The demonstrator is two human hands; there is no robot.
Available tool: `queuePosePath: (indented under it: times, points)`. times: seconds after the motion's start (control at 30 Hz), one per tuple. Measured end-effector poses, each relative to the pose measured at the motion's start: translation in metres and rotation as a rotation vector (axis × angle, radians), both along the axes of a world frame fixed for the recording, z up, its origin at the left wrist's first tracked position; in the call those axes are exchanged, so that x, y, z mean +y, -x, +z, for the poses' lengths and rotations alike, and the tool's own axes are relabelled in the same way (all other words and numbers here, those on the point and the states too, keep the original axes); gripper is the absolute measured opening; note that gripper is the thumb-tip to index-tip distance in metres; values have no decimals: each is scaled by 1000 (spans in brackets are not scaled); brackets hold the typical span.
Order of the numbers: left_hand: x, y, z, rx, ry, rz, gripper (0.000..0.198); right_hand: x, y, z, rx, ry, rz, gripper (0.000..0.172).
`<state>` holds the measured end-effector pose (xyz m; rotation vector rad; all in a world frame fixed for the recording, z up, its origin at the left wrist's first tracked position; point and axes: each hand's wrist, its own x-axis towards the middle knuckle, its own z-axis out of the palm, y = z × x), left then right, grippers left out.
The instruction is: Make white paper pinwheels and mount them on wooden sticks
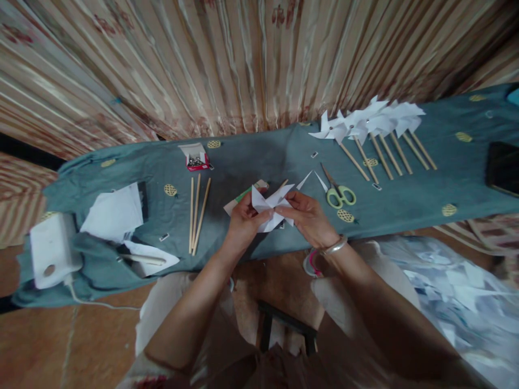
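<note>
Between my two hands is a white paper pinwheel (268,206), its folded blades pointing outward. My left hand (246,216) pinches it from the left, thumb near the centre. From the right, my right hand (306,216) grips it too, thumb pressed toward the middle. Beneath the hands lies a piece of green and tan card (235,203), partly covered. The tip of a wooden stick (285,183) shows behind the paper. Scissors with green handles (339,193) lie open just right of my right hand, beside thin white paper scraps (305,180).
Several finished pinwheels on sticks (377,121) lie at the back right. Three bare wooden sticks (195,216) and a red box of metal pins (197,160) are to the left. Farther left are paper sheets (115,210) and a white device (54,248). A dark phone-like object (503,167) lies far right.
</note>
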<state>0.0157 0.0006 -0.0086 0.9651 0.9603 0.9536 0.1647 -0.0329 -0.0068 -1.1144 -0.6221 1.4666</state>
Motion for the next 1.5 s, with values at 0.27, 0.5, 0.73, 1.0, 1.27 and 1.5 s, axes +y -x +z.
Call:
queuePosePath:
  times: [0.27,0.5,0.73,1.0,1.27,1.5]
  points:
    - [1,9,-8,499,-525,-110,29,2,-31,11,-76,-44,-131,31]
    - [2,-1,-20,978,-911,-308,41,-8,-45,18,-139,-63,-111,27]
    - [-5,1,-11,1021,-790,-345,31,-23,-47,23,-127,-73,-69,29]
    - [-26,0,-3,549,-474,-288,12,-41,-47,31,-244,-117,-19,32]
    - [-44,-7,3,175,11,-216,25,-69,-55,47,-738,-215,-161,32]
    - [-51,-3,4,122,118,-218,23,-82,-56,52,-1057,-285,-157,28]
